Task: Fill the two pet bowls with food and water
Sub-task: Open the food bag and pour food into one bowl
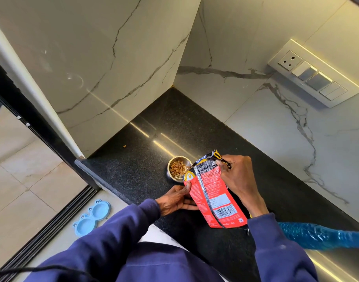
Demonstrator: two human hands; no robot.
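Black speckled stone counter (123, 176) is filling a corner between white, grey-veined wall tiles (256, 129), and I am looking down on it through the head camera. A switch panel (315, 74) is sitting on the right wall. A steel bowl (177, 168) of brown kibble is standing on the counter, its near rim hidden by a red food bag (211, 192). The left hand (174, 198) is gripping the bag's side; the right hand (235, 176) is pinching its top corner. Below, a blue twin-bowl tray (92, 217) is lying on pale floor tiles (21, 180) beside a dark door track (58, 224).
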